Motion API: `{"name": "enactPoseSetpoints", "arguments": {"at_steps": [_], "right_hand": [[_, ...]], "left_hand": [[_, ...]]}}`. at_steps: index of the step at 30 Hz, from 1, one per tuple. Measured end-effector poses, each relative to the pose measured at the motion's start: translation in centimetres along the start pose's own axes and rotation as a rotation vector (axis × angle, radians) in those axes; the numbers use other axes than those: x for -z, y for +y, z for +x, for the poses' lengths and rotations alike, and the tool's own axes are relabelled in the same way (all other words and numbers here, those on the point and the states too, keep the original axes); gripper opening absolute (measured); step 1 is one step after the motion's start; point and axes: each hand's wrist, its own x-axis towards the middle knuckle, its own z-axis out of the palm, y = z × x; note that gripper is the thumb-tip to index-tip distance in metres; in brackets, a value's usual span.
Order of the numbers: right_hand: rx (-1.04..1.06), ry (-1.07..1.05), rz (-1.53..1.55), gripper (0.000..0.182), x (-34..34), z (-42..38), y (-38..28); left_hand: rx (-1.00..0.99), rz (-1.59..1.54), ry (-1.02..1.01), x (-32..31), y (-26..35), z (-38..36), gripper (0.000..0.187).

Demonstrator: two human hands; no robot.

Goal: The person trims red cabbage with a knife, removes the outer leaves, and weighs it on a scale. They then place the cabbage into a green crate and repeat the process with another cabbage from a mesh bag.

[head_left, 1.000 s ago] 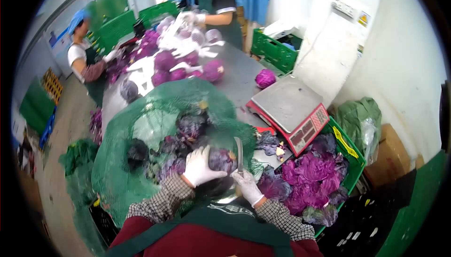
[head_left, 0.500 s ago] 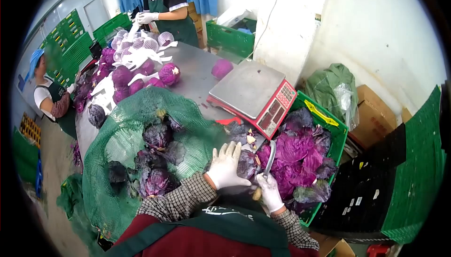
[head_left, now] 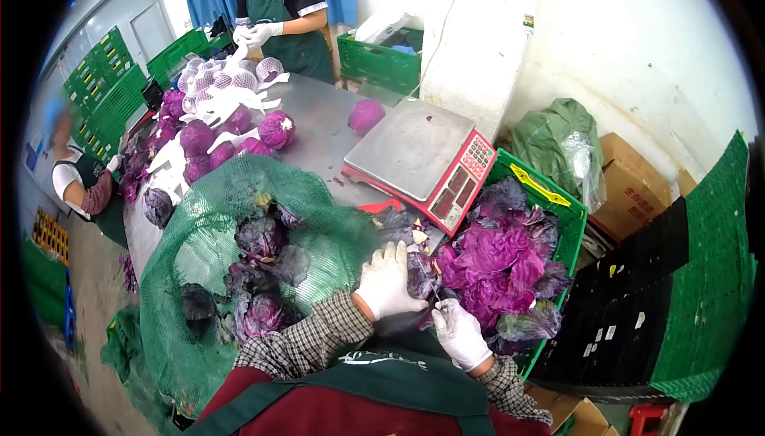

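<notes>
My left hand (head_left: 389,283), in a white glove, lies with fingers spread against a dark purple cabbage (head_left: 421,275). My right hand (head_left: 460,332), also gloved, is closed round the knife, whose thin blade (head_left: 434,296) points at the cabbage; its handle is mostly hidden by the fingers. Right of the hands, a green crate (head_left: 567,257) holds loose purple leaves (head_left: 498,265). On the left, a green mesh bag (head_left: 179,257) lies open around several dark cabbages (head_left: 263,314).
A red scale (head_left: 414,149) stands beyond my hands. Trimmed cabbages (head_left: 276,129) and net-wrapped ones (head_left: 243,79) lie on the metal table (head_left: 319,109). One person (head_left: 288,25) stands at the far side, another (head_left: 84,181) at the left. Black crates (head_left: 613,316) are stacked at right.
The knife has turned and come down from upright beside the crate to the cabbage. My right hand has rotated with it. The whole view has shifted slightly.
</notes>
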Motion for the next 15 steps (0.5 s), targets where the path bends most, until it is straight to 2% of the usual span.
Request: {"name": "enactPoseSetpoints", "arguments": {"at_steps": [9, 12, 15], "right_hand": [[-0.025, -0.074, -0.258, 0.014, -1.2, 2.7, 1.5], [-0.058, -0.126, -0.341, 0.016, -0.3, 3.9, 1.2], [-0.067, -0.182, -0.367, 0.018, 0.1, 5.3, 1.7]], "left_hand": [[0.009, 0.083, 0.064, -0.9, 0.7, 0.3, 0.115], [0.057, 0.069, 0.022, -0.4, 1.9, 0.5, 0.112], [0.07, 0.046, 0.079, -0.4, 1.8, 1.2, 0.1]]}}
